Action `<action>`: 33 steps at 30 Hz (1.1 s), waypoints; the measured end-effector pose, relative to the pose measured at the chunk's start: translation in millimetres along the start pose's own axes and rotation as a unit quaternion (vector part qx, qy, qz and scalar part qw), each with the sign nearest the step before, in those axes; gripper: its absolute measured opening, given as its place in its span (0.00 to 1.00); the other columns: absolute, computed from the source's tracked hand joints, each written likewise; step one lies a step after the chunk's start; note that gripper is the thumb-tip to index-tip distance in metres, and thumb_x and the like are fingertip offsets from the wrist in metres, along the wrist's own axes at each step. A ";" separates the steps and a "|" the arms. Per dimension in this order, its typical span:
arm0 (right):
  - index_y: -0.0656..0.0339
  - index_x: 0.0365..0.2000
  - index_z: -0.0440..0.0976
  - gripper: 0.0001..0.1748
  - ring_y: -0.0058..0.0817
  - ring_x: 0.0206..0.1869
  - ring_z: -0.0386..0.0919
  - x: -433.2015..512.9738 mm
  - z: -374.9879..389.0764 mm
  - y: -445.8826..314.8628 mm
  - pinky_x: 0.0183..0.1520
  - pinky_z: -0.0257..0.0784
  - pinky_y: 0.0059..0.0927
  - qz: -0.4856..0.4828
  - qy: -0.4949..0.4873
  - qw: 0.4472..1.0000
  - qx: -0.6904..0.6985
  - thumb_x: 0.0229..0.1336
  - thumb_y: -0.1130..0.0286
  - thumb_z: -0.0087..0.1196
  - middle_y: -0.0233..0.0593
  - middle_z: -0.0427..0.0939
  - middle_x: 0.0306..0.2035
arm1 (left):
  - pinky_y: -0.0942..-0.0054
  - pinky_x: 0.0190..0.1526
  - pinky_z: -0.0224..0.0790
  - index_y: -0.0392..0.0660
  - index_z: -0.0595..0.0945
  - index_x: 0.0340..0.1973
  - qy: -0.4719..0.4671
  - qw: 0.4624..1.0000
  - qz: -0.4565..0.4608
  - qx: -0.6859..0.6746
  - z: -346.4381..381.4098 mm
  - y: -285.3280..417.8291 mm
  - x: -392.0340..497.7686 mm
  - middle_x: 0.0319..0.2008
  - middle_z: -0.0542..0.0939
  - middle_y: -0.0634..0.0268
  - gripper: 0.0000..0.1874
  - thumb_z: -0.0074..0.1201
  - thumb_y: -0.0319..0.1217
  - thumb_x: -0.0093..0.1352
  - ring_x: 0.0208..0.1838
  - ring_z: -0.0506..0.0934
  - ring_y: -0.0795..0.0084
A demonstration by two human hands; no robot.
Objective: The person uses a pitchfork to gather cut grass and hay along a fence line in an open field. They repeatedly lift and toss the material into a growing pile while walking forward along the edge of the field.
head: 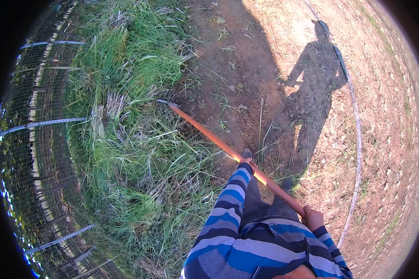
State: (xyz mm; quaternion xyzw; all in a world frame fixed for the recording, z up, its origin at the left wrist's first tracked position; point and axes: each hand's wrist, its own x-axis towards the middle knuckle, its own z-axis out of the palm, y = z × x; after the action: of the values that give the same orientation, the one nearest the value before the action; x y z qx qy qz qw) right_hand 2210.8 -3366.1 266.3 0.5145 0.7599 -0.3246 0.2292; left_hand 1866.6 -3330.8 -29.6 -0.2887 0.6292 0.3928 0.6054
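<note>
My left hand (248, 162) grips the middle of a long orange-brown tool handle (209, 134). Lower down, near my waist, my right hand (313, 218) is closed around the handle's near end. The handle slants away to the upper left, towards a heap of cut green grass (143, 139). At its far end a grey metal part (166, 102) meets the edge of the heap. Grass and shade hide the rest of the tool head, so its kind cannot be told. Dry, pale stem bundles (115, 104) lie among the green blades.
Left of the heap runs a wire mesh fence (21, 146) with pale poles (42, 123). A long, thin pipe or hose (358, 139) curves over the bare soil (387, 115) on the right. My boots (286, 183) stand on soil with loose stalks (261, 129).
</note>
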 end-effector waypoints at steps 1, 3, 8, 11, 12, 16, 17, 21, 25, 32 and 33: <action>0.55 0.34 0.68 0.12 0.48 0.27 0.80 -8.8 2.5 4.5 0.30 0.73 0.50 0.006 0.011 1.000 0.000 0.52 0.68 0.60 0.44 0.79 0.23 | 0.51 0.35 0.79 0.41 0.70 0.28 -0.017 1.000 -0.018 0.008 -1.9 -7.1 2.7 0.18 0.72 0.56 0.12 0.49 0.33 0.72 0.25 0.77 0.55; 0.55 0.34 0.68 0.11 0.49 0.28 0.80 -26.2 5.2 17.7 0.30 0.72 0.50 0.012 0.034 0.999 0.007 0.51 0.69 0.60 0.44 0.79 0.24 | 0.51 0.35 0.78 0.40 0.70 0.27 -0.005 0.999 -0.040 0.023 0.4 -26.2 14.4 0.18 0.72 0.55 0.12 0.49 0.33 0.71 0.28 0.79 0.53; 0.54 0.33 0.70 0.11 0.50 0.28 0.79 -65.5 7.9 50.9 0.31 0.73 0.50 0.037 0.069 0.997 0.003 0.50 0.69 0.61 0.45 0.79 0.24 | 0.50 0.42 0.76 0.36 0.74 0.25 -0.089 0.989 -0.089 0.079 12.2 -93.9 55.7 0.24 0.80 0.48 0.17 0.47 0.37 0.71 0.31 0.80 0.49; 0.55 0.33 0.70 0.12 0.51 0.28 0.80 -78.2 13.7 58.9 0.31 0.73 0.50 0.066 0.053 0.996 0.002 0.49 0.69 0.62 0.45 0.79 0.24 | 0.49 0.42 0.77 0.37 0.73 0.24 -0.104 0.989 -0.092 0.042 10.8 -115.7 76.7 0.21 0.77 0.50 0.17 0.48 0.36 0.72 0.29 0.79 0.49; 0.55 0.33 0.70 0.12 0.51 0.28 0.80 -80.3 16.3 60.1 0.31 0.74 0.50 0.066 0.049 0.997 0.003 0.49 0.69 0.62 0.45 0.79 0.24 | 0.49 0.41 0.77 0.37 0.72 0.24 -0.105 0.990 -0.092 0.016 9.6 -119.4 80.9 0.20 0.76 0.52 0.17 0.48 0.35 0.72 0.29 0.79 0.50; 0.55 0.33 0.69 0.13 0.52 0.29 0.80 -78.6 25.5 62.4 0.32 0.74 0.51 0.064 0.047 0.997 0.007 0.49 0.68 0.62 0.45 0.80 0.24 | 0.49 0.38 0.78 0.40 0.69 0.25 -0.131 0.989 -0.050 -0.046 16.0 -118.6 80.5 0.16 0.72 0.56 0.16 0.52 0.34 0.72 0.25 0.76 0.53; 0.55 0.33 0.69 0.13 0.52 0.29 0.80 -77.2 26.8 64.1 0.32 0.75 0.51 0.065 0.050 0.997 0.007 0.49 0.68 0.62 0.45 0.80 0.24 | 0.50 0.36 0.78 0.41 0.70 0.27 -0.118 0.984 -0.086 -0.103 21.3 -116.4 77.1 0.17 0.73 0.56 0.15 0.55 0.35 0.71 0.24 0.76 0.54; 0.54 0.34 0.69 0.14 0.53 0.29 0.80 -77.9 23.7 77.6 0.33 0.75 0.52 0.063 0.037 0.997 0.003 0.48 0.68 0.62 0.47 0.80 0.24 | 0.50 0.37 0.79 0.41 0.70 0.26 -0.127 0.982 -0.086 -0.114 43.7 -109.5 53.3 0.18 0.73 0.55 0.15 0.55 0.35 0.71 0.26 0.77 0.53; 0.52 0.37 0.69 0.17 0.53 0.29 0.80 -85.0 14.4 85.2 0.33 0.74 0.53 0.053 0.028 0.998 -0.006 0.47 0.67 0.63 0.47 0.80 0.24 | 0.49 0.37 0.79 0.41 0.70 0.26 -0.131 0.979 -0.117 -0.107 59.7 -116.6 23.6 0.19 0.74 0.55 0.15 0.55 0.35 0.70 0.27 0.78 0.52; 0.53 0.37 0.69 0.16 0.49 0.31 0.82 -14.6 1.4 28.2 0.35 0.75 0.51 0.079 -0.007 0.996 -0.036 0.50 0.67 0.63 0.44 0.82 0.26 | 0.48 0.38 0.79 0.41 0.71 0.26 -0.126 0.981 -0.115 -0.092 50.0 -38.7 14.0 0.21 0.75 0.54 0.15 0.54 0.36 0.69 0.30 0.79 0.51; 0.54 0.37 0.68 0.16 0.48 0.32 0.82 -4.1 -10.9 26.5 0.36 0.75 0.49 0.062 0.014 0.997 -0.046 0.50 0.66 0.64 0.44 0.81 0.27 | 0.48 0.38 0.79 0.41 0.71 0.26 -0.125 0.981 -0.116 -0.087 53.7 -24.0 14.3 0.21 0.75 0.53 0.15 0.54 0.36 0.69 0.30 0.79 0.51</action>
State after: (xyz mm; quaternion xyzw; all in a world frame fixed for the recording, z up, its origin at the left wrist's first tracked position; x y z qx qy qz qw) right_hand 2236.8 -3353.8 269.7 0.5538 0.7437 -0.2674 0.2620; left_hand 1914.0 -3296.5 -45.0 -0.3599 0.4740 0.4062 0.6934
